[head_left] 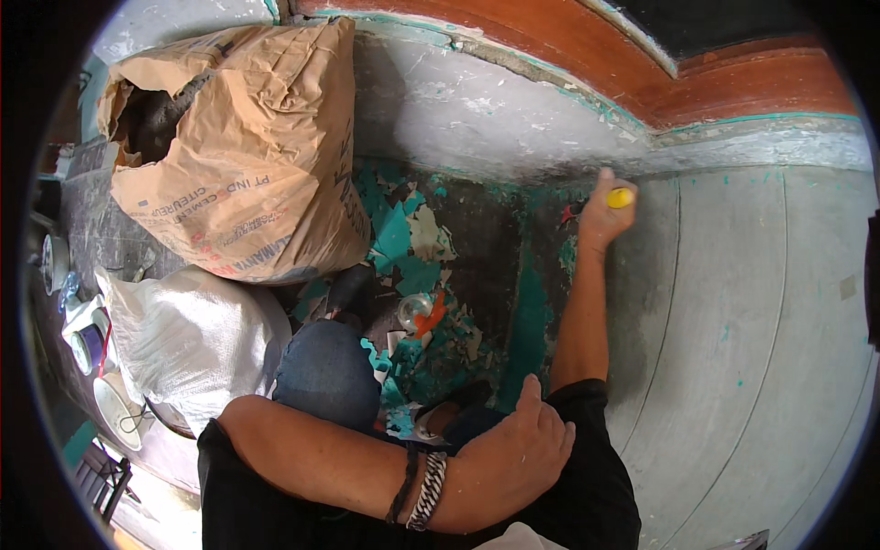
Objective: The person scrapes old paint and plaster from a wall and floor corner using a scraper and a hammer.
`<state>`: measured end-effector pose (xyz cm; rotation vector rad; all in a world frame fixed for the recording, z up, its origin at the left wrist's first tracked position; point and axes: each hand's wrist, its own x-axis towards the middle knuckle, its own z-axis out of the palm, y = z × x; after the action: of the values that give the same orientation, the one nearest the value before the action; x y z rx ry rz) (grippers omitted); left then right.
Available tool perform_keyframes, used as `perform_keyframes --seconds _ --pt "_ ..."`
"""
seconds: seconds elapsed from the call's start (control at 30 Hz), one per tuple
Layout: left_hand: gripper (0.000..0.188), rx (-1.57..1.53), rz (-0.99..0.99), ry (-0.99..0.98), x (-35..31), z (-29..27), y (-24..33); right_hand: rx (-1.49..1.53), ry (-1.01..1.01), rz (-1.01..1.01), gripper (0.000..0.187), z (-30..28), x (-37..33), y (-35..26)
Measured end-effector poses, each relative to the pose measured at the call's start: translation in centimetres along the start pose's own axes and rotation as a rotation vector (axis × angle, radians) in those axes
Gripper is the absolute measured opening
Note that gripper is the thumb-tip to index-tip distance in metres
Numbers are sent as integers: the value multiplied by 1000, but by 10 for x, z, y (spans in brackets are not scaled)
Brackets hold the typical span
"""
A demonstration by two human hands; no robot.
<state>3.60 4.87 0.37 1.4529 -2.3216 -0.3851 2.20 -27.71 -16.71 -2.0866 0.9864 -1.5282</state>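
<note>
My right hand (598,220) is closed round a yellow-handled tool (621,198), held low by the corner where the grey wall (477,105) meets the grey panelled wall (724,302). The tool's working end is hidden, so its kind does not show. A small red piece (567,216) sits just left of that hand. My left hand (522,458) rests across my lap, fingers loosely extended with nothing in them. Bracelets circle its wrist. Flakes of turquoise paint (403,240) litter the dark floor, with an orange object (429,316) and a clear round container (415,312) among them.
At the left stands a large torn brown paper sack (247,165). A white woven sack (188,339) slumps in front of it, beside a white container (87,337) and other items. Reddish-brown wooden trim (587,50) runs above the wall.
</note>
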Motion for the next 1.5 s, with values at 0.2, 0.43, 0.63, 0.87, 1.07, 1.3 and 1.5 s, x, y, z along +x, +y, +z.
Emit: perform_keyframes --seconds 0.2,0.43,0.63,0.87,1.07,1.3,1.5 --pt "39 14 -45 -16 0 2 -3 8 31 21 24 -7 -6 6" --pt "40 18 -25 -26 1 4 -2 112 -15 168 26 5 -43 81" --pt "40 53 -48 -67 -3 -3 3 37 -204 373 25 1 -58 80" --pt "40 81 16 -59 4 2 5 -237 -458 192 28 -58 -121 57" --pt "40 75 79 -7 -1 7 13 671 -372 907 55 -95 -207 7" --pt "40 71 36 -28 -8 4 10 870 -521 1087 74 -129 -214 -15" --pt "41 17 65 -54 -7 0 14 703 -401 1086 53 -169 -207 -16"
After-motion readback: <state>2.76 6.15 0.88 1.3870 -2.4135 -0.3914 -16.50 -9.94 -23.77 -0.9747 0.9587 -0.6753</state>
